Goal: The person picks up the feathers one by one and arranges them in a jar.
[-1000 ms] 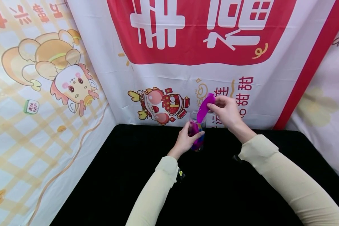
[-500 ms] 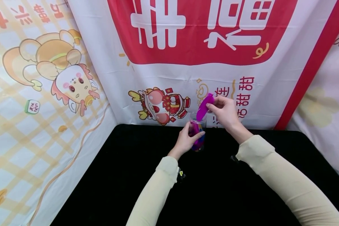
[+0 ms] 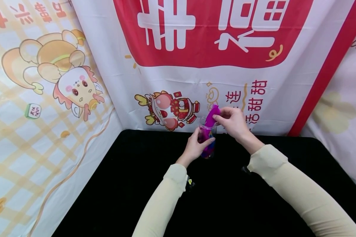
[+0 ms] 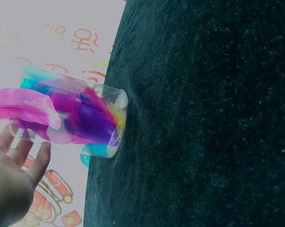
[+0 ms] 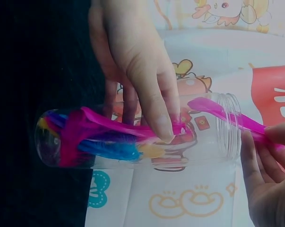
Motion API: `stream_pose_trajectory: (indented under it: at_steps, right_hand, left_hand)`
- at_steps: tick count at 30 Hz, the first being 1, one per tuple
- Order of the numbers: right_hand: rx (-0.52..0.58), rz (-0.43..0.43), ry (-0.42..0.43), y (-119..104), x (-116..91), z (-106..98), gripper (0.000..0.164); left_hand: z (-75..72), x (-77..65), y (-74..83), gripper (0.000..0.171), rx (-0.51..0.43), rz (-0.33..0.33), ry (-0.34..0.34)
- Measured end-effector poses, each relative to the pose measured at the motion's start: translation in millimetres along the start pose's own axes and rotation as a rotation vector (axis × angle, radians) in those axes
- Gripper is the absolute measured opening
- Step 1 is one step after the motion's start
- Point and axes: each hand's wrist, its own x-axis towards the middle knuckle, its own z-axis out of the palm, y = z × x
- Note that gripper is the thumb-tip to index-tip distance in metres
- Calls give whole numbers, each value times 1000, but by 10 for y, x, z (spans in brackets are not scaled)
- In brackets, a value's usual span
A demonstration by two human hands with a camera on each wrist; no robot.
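Observation:
My left hand (image 3: 195,144) grips a clear jar (image 5: 194,156) at the back of the black table. In the right wrist view its thumb lies across the near side and the other fingers go behind. Inside are several feathers (image 5: 111,137) in magenta, blue, purple and yellow. With thumb and fingers my right hand (image 3: 233,122) pinches another magenta feather (image 3: 210,118) above the jar. That feather's lower end is inside the threaded mouth (image 5: 229,125); the rest sticks out. Part of the left hand (image 4: 14,177) also shows beside the jar in the left wrist view.
The black tabletop (image 3: 154,177) stretches in front of the jar. Close behind it hangs a white and red printed banner (image 3: 166,75). A checked cloth wall (image 3: 41,141) stands on the left, a pale one (image 3: 341,131) on the right.
My right hand has moved down and slightly left, and the pinched feather has gone deeper into the jar's mouth. The left hand and the jar stay where they were.

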Motion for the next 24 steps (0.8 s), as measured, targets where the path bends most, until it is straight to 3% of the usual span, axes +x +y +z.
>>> stream_pose_trajectory:
  at_steps: [14, 24]
  right_hand:
    - [-75, 83, -133, -45, 50, -27, 22]
    - [-200, 59, -88, -52, 76, -37, 19]
  left_hand:
    - [-7, -2, -13, 50, -11, 4, -17]
    - [-7, 11, -7, 50, 10, 1, -7]
